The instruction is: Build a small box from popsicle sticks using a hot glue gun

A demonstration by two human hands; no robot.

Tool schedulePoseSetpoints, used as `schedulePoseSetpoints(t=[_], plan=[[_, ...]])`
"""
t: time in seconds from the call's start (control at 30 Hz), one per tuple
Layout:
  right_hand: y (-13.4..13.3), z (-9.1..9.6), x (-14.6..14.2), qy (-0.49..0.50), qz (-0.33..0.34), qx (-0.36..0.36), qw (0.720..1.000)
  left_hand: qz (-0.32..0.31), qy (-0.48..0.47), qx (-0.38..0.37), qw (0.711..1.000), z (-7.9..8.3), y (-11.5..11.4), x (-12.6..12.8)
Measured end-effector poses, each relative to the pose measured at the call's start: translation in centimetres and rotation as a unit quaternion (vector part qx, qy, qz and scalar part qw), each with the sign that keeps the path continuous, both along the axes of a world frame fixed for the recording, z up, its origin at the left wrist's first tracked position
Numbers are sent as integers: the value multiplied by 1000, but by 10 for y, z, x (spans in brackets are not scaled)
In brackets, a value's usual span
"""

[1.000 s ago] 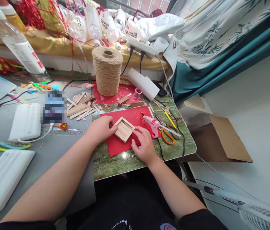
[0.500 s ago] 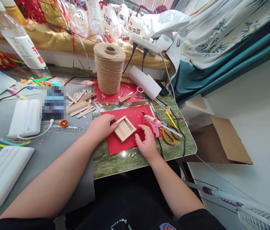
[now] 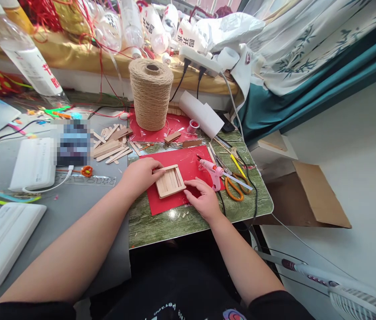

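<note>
A small shallow tray of wooden craft sticks (image 3: 170, 182), with a raised rim and slatted bottom, is over a red sheet (image 3: 161, 206). My left hand (image 3: 143, 174) grips its left edge, thumb and fingers at the upper left corner. My right hand (image 3: 204, 198) has its thumb and forefinger around the tray's lower right corner, the other fingers curled loosely. To the right of the tray lies a pink glue gun (image 3: 212, 171) with a clear glue stick in its back end. Scissors with orange-brown handles (image 3: 234, 189) are beside it.
Loose craft sticks (image 3: 112, 144) are heaped at the upper left. A big twine spool (image 3: 151, 95) stands behind the sheet, near a white paper roll (image 3: 201, 114). Power banks (image 3: 32, 164) lie leftward; a power strip (image 3: 199, 61) sits on the sill. Cables cross the table's right side.
The tray has turned and shifted slightly left. My right thumb and forefinger, apart from it before, have come in to its corner. My left hand has kept its hold.
</note>
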State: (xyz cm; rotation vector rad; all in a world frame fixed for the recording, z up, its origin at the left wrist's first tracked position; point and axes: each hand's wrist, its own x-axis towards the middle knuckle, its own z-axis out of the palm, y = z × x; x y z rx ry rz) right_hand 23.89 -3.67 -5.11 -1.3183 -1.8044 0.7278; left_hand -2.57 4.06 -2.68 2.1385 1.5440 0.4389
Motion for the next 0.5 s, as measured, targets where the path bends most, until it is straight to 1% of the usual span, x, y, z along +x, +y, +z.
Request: schedulePoseSetpoints(t=[0.1, 0.23, 0.37, 0.5], plan=[[0, 0, 0, -1, -9, -2, 1000, 1, 3, -1, 1000, 0, 0, 0], [0, -1, -1, -16, -5, -4, 1000, 0, 6, 1, 1000, -2, 0, 0], [-1, 0, -2, -15, -2, -8, 1000, 12, 15, 2, 1000, 0, -1, 1], [-1, 0, -4, -19, -9, -1, 1000, 7, 15, 7, 1000, 2, -2, 2]])
